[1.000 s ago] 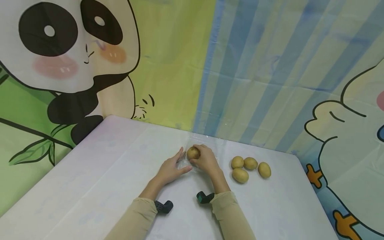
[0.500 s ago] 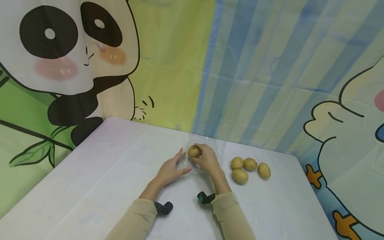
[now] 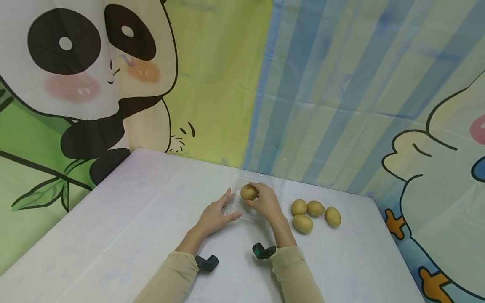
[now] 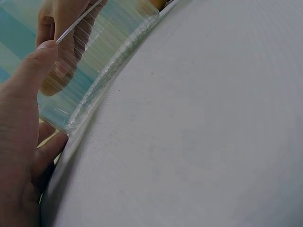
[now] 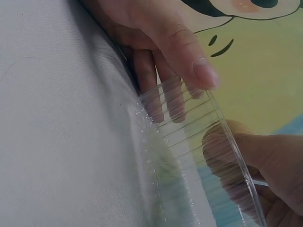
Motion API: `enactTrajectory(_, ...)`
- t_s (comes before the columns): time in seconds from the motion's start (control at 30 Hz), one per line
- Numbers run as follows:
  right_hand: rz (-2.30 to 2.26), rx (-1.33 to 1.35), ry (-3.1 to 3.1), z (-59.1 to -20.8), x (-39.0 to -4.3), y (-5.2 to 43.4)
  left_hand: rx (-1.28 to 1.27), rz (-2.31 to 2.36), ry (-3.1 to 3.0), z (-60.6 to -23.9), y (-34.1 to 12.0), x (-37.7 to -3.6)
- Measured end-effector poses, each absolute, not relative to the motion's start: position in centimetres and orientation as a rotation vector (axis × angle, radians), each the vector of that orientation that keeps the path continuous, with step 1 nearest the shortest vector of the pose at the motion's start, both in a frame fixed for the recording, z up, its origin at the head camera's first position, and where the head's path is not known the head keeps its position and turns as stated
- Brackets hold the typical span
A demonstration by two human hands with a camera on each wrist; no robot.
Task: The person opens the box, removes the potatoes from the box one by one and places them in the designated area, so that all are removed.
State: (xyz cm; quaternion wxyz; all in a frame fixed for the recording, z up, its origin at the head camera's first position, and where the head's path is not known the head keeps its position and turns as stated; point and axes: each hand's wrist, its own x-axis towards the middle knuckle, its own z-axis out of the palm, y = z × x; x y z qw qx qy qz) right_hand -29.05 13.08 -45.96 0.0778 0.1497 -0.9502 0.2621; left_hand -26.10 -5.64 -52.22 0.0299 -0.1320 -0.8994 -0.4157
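My right hand (image 3: 267, 204) holds a potato (image 3: 248, 192) between thumb and fingers, inside or just over a clear plastic container (image 4: 111, 49). Through the ribbed wall, the left wrist view shows the same potato (image 4: 51, 86) low in the fingers. My left hand (image 3: 214, 216) holds the container's near left corner. Its thumb (image 5: 206, 73) lies at the rim, while the other fingers (image 5: 173, 101) stand along the left side, seen through the plastic. Transparency makes the container's outline faint in the head view, and I cannot tell whether the potato touches its bottom.
Several loose potatoes (image 3: 302, 223) lie on the white table (image 3: 125, 235) to the right of my right hand. Behind the table hangs a printed curtain (image 3: 212, 84) with a panda and stripes. A dark wrist camera (image 3: 207, 263) sits at my left cuff.
My right hand has shifted slightly to the right with the potato in its grip. The left hand stays at the container's corner, and the loose potatoes lie as before.
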Motion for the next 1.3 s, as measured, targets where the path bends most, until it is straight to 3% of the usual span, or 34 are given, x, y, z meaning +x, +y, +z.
enactTrajectory(1.3, 0.998, 0.365, -2.897, -44.0, -28.1, 16.5, -0.359, -1.243, -2.798, -51.7, -5.5, -25.9)
